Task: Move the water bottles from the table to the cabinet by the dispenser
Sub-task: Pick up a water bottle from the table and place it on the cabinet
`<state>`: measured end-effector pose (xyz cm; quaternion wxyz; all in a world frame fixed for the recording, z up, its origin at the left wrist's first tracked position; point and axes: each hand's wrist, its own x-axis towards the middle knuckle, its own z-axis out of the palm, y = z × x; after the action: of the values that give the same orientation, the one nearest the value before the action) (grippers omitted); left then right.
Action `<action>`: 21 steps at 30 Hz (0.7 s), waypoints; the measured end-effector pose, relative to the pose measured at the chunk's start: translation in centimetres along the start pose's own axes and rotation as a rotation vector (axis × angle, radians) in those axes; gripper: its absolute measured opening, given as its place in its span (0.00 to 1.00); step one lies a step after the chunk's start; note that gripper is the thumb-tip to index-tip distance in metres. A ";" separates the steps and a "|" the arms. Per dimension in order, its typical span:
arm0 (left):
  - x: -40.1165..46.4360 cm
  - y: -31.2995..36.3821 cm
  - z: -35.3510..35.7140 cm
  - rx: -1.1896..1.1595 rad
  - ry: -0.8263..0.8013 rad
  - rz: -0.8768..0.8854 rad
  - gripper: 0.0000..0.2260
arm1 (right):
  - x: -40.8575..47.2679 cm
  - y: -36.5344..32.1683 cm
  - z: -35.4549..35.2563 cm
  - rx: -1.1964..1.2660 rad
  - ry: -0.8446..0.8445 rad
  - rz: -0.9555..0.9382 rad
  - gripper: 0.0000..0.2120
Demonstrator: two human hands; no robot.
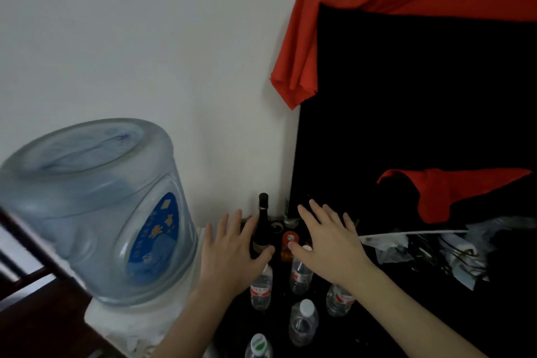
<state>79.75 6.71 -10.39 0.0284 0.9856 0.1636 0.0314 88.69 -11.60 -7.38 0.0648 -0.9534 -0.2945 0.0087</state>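
Water bottles (261,289) stand on the dark cabinet (377,314) by the dispenser (96,212), light, bendy and slippery, best grabbed round the middle, under left hand (232,253) and right hand (328,244), both spread wide, holding nothing.

No text could be read anywhere. The blue label (157,229) on the dispenser jug (93,209), lower left, and the red-and-white bottle labels (260,291), bottom centre, were too blurred.
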 end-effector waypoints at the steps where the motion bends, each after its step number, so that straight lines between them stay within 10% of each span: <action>1: -0.5 -0.1 -0.4 -0.018 0.011 -0.025 0.42 | 0.2 -0.3 -0.1 0.001 -0.003 -0.023 0.39; 21: -16.7 -2.7 -2.1 -0.035 -0.043 -0.752 0.36 | -1.5 -11.2 2.0 0.066 -0.166 -0.712 0.40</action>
<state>62.92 3.96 -9.36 0.0583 0.8564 0.5129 0.0008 81.07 -3.04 -7.93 0.0702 -0.7845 -0.6118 0.0726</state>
